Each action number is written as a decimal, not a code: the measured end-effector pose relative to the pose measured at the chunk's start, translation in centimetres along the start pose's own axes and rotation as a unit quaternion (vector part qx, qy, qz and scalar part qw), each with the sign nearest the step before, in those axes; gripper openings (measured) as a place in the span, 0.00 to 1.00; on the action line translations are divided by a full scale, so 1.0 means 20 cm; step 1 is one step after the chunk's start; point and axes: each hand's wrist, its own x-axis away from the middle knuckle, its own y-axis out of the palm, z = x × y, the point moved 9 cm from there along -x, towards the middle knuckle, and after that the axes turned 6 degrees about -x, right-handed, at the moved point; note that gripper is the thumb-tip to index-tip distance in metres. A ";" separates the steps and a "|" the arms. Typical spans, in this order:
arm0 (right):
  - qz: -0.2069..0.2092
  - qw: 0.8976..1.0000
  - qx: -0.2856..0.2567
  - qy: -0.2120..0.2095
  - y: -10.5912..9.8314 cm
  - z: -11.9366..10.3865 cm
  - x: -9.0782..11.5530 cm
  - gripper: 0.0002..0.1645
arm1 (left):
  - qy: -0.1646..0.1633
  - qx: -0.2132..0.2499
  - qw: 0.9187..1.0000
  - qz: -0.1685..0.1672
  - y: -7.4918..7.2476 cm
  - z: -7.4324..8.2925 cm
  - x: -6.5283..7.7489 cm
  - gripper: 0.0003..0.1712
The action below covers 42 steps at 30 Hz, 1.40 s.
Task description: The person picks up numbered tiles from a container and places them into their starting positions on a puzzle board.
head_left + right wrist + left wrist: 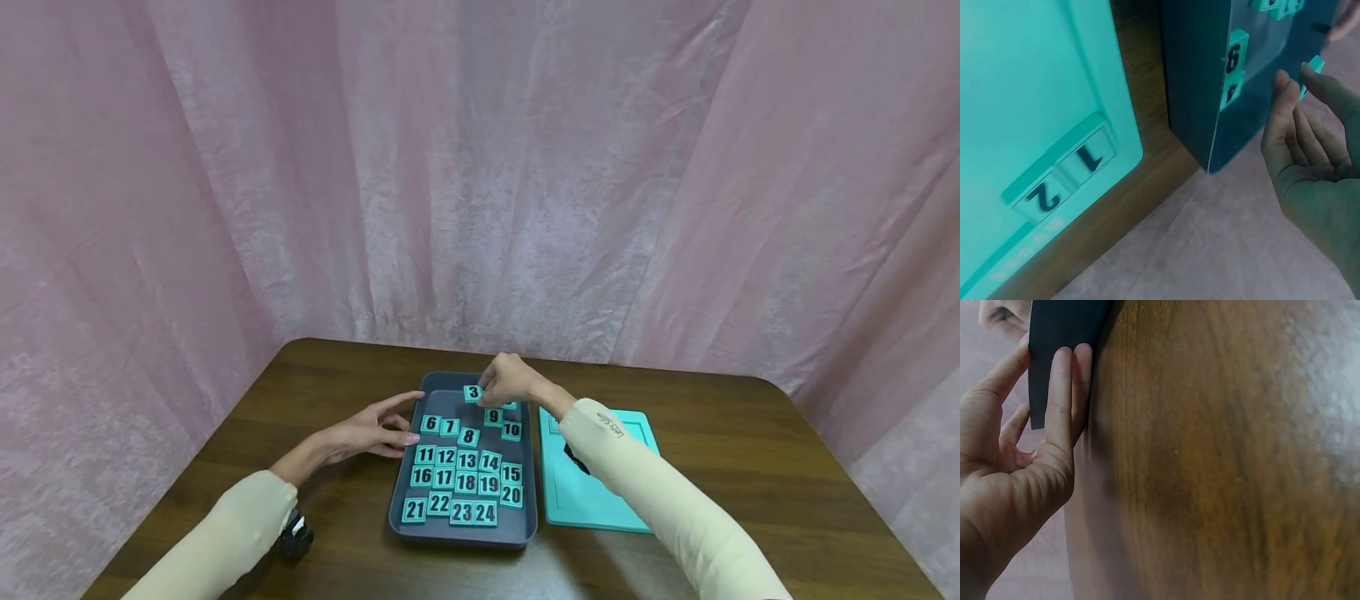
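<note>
My right hand is over the far end of a dark grey tray. Its thumb and index finger pinch a small turquoise tile, which reads 3 in the head view. Several numbered tiles lie loosely in rows in the tray, such as tile 13 and tile 24; one near the far right corner is partly hidden by the right hand. My left hand rests at the tray's left side, its extended fingers touching the outer wall.
A turquoise puzzle board lies right of the tray, partly covered by the right forearm. Tiles 1 and 2 sit side by side in its frame. The brown wooden table stands before a pink curtain.
</note>
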 end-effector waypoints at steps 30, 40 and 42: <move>0.089 0.985 -0.145 0.024 -0.47 0.52 0.58 0.23 | 0.005 -0.011 1.000 0.004 -0.04 0.00 -0.01 0.51; 0.067 0.991 -0.115 0.029 -0.43 0.65 0.65 0.22 | 0.013 -0.036 0.999 -0.009 -0.05 0.01 -0.01 0.48; 0.069 0.991 -0.109 0.030 -0.43 0.66 0.66 0.22 | 0.011 -0.039 0.999 -0.006 -0.06 0.02 -0.01 0.48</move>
